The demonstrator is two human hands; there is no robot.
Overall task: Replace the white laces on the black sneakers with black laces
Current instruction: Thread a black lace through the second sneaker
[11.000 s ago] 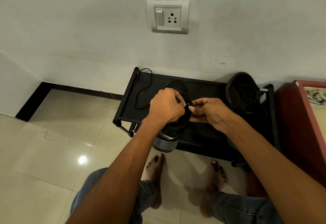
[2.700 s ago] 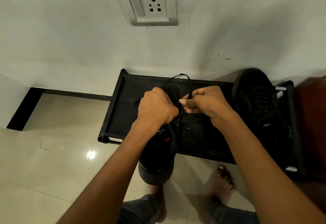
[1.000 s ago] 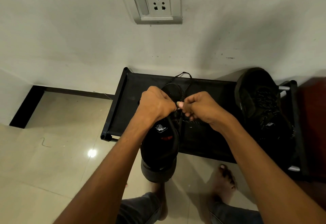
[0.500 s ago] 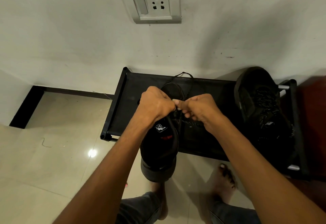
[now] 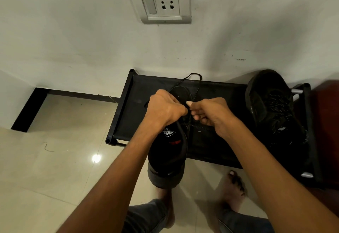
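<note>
The person's left hand (image 5: 165, 110) is curled over the upper part of the near sneaker (image 5: 167, 152), holding it with its heel hanging off the front edge of the low black shoe rack (image 5: 126, 104) and its toe pointing toward the wall. The right hand (image 5: 213, 116) is clamped in a pinch on the black lace (image 5: 196, 89), thumb tip touching the knuckles of the left hand. Compared with 1 second ago the 2 hands have closed up: the right hand has slid in toward the left until they meet over the eyelets, and the loop of lace that arches past the toe toward the back edge of the rack has kept much the same shape. Against the view from 11 seconds ago, the loose lace that lay coiled at the left end of the rack is gone from there and now runs up through the shoe, so the threading has clearly advanced. The task seems well along on this shoe, probably at the upper eyelets, though the hands hide exactly which hole is being worked. The second sneaker (image 5: 273, 108) lies at the right end of the rack, already strung with a dark speckled lace. No white lace can be made out anywhere on the rack.
</note>
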